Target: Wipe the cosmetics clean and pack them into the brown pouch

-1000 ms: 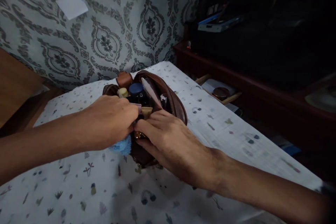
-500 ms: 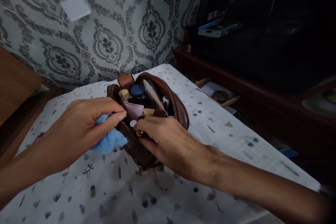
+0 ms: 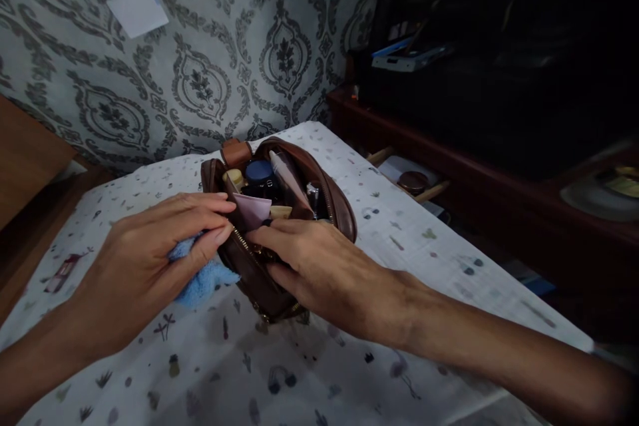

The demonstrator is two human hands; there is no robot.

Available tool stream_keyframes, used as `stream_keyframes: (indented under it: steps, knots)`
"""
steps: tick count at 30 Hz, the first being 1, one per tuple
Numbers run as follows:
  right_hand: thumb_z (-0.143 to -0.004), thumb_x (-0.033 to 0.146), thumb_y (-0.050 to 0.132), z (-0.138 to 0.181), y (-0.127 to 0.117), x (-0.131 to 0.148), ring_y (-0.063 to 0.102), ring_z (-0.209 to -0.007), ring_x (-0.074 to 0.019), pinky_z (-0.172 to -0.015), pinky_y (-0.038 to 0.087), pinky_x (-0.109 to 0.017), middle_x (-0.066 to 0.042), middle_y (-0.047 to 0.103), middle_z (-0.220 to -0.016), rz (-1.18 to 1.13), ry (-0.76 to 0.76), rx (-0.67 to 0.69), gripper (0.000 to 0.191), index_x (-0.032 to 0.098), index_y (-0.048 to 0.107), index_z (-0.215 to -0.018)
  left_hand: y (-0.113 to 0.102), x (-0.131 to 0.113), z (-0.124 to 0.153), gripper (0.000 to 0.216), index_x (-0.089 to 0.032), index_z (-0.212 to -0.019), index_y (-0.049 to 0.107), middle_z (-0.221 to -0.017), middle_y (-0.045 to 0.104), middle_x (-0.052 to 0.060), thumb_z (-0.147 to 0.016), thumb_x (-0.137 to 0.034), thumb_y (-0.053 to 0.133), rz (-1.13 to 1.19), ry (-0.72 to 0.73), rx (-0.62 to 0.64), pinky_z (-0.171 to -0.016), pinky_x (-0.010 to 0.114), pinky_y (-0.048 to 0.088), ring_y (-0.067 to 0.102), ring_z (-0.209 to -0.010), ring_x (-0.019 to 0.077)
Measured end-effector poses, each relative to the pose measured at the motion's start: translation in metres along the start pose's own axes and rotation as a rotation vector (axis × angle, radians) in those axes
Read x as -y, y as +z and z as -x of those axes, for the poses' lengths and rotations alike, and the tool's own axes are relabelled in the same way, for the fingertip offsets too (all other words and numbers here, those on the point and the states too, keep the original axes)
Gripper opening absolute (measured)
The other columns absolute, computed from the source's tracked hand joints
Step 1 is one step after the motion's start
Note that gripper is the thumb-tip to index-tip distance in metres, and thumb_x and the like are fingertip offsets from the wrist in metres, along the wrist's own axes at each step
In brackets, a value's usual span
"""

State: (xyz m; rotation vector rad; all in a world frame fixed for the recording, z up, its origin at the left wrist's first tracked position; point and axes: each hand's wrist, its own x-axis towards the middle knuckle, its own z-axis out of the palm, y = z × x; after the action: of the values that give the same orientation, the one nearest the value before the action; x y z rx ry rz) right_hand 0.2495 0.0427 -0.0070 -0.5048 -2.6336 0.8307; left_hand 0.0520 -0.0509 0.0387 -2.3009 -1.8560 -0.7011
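A brown zip bag (image 3: 342,210) stands unzipped on the table, packed with small items. Among them are a blue round lid (image 3: 259,171), a yellow lid (image 3: 233,178), a pale pink flat-ended tube (image 3: 253,208) and a clear-capped item (image 3: 313,193). My left hand (image 3: 164,249) keeps a light blue cloth (image 3: 207,281) under its palm, its thumb and fingertips closed at the bag's near left rim. Into the bag's opening reaches my right hand (image 3: 327,266); its fingers are bent, and a bit of gold shows beneath them. What they grip is hidden.
A white patterned cloth (image 3: 279,353) covers the table. Behind it rises a patterned wall (image 3: 200,80) with a white paper (image 3: 138,11) on it. To the right stands a dark red cabinet (image 3: 474,186), with a small open drawer (image 3: 432,192) beside the table edge.
My right hand's fingertips have gone lower into the bag, and the small white disc and gold piece by them are now mostly hidden. My left fingers have flattened along the rim.
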Motion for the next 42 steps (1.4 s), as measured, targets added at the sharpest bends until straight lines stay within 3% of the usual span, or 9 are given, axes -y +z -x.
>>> stream_keyframes:
  steps: [9,13,15,18,22,26,31,37,42]
  knots:
    - [-0.094,0.004,0.054,0.011,-0.008,-0.002,0.065,-0.081,-0.0147,-0.067,0.048,-0.026,-0.006,0.071,-0.099,-0.093,-0.098,-0.164,0.019,0.015,0.067,-0.103,-0.002,0.002,0.006,0.017,-0.031,-0.098,0.071,-0.122,0.073,-0.005,-0.098,-0.040,0.056,0.014,-0.053,-0.044,-0.101,0.037,0.058,0.071,-0.109,0.0209]
    - [-0.102,0.015,0.052,0.029,-0.012,-0.003,0.065,-0.078,-0.0129,-0.069,0.052,-0.025,-0.004,0.071,-0.092,-0.096,-0.156,-0.396,0.017,0.016,0.069,-0.098,-0.003,0.004,0.023,0.018,-0.035,-0.102,0.067,-0.122,0.070,-0.007,-0.099,-0.040,0.050,-0.027,-0.185,-0.144,-0.103,0.044,0.053,0.067,-0.113,0.0235]
    - [-0.102,0.016,0.052,0.038,-0.012,-0.006,0.066,-0.080,-0.0133,-0.072,0.054,-0.026,-0.004,0.072,-0.092,-0.064,-0.184,-0.484,0.019,0.017,0.070,-0.096,0.000,0.010,0.038,0.022,-0.036,-0.105,0.066,-0.117,0.070,-0.006,-0.098,-0.046,0.048,-0.063,-0.311,-0.170,-0.094,0.046,0.055,0.068,-0.106,0.0259]
    - [-0.101,0.015,0.054,0.046,-0.010,-0.013,0.067,-0.088,-0.0172,-0.080,0.058,-0.033,-0.007,0.074,-0.096,0.053,-0.253,-0.479,0.019,0.018,0.071,-0.095,0.008,0.021,0.062,0.025,-0.035,-0.107,0.067,-0.107,0.073,-0.004,-0.097,-0.050,0.050,-0.110,-0.456,-0.132,-0.079,0.042,0.058,0.071,-0.093,0.0261]
    - [-0.102,0.015,0.052,0.052,-0.005,-0.021,0.067,-0.097,-0.0198,-0.085,0.061,-0.038,-0.010,0.075,-0.101,0.131,-0.313,-0.392,0.020,0.016,0.072,-0.100,0.019,0.025,0.082,0.017,-0.032,-0.108,0.066,-0.107,0.074,0.000,-0.096,-0.037,0.055,-0.062,-0.261,-0.009,-0.078,0.035,0.060,0.073,-0.093,0.0228]
    - [-0.100,0.013,0.054,0.056,0.000,-0.022,0.068,-0.098,-0.0197,-0.085,0.063,-0.038,-0.009,0.076,-0.106,0.123,-0.291,-0.390,0.019,0.019,0.072,-0.098,0.031,0.023,0.089,0.021,-0.032,-0.115,0.061,-0.103,0.072,0.002,-0.097,-0.023,0.056,0.038,-0.116,0.023,-0.074,0.031,0.058,0.071,-0.087,0.0204]
    - [-0.098,0.008,0.056,0.058,0.004,-0.024,0.070,-0.097,-0.0186,-0.086,0.063,-0.035,-0.008,0.077,-0.103,0.110,-0.317,-0.409,0.018,0.019,0.070,-0.101,0.054,0.043,0.107,0.022,-0.028,-0.120,0.059,-0.107,0.069,0.006,-0.099,-0.022,0.052,0.000,-0.104,0.048,-0.079,0.033,0.057,0.069,-0.097,0.0231]
    - [-0.094,0.008,0.060,0.064,0.009,-0.018,0.069,-0.109,-0.0232,-0.087,0.063,-0.039,-0.010,0.075,-0.111,0.141,-0.279,-0.454,0.022,0.022,0.069,-0.108,0.082,0.064,0.152,0.047,-0.027,-0.141,0.052,-0.149,0.052,0.013,-0.099,-0.048,0.054,-0.217,-0.023,0.216,-0.103,0.051,0.053,0.049,-0.138,0.0366]
    - [-0.094,0.011,0.060,0.068,0.038,-0.003,0.071,-0.102,-0.0217,-0.081,0.064,-0.033,-0.007,0.077,-0.099,0.138,-0.333,-0.547,0.019,0.024,0.069,-0.105,0.082,0.069,0.169,0.037,-0.027,-0.137,0.057,-0.149,0.052,0.012,-0.102,-0.036,0.050,-0.231,-0.103,0.206,-0.108,0.049,0.051,0.048,-0.140,0.0322]
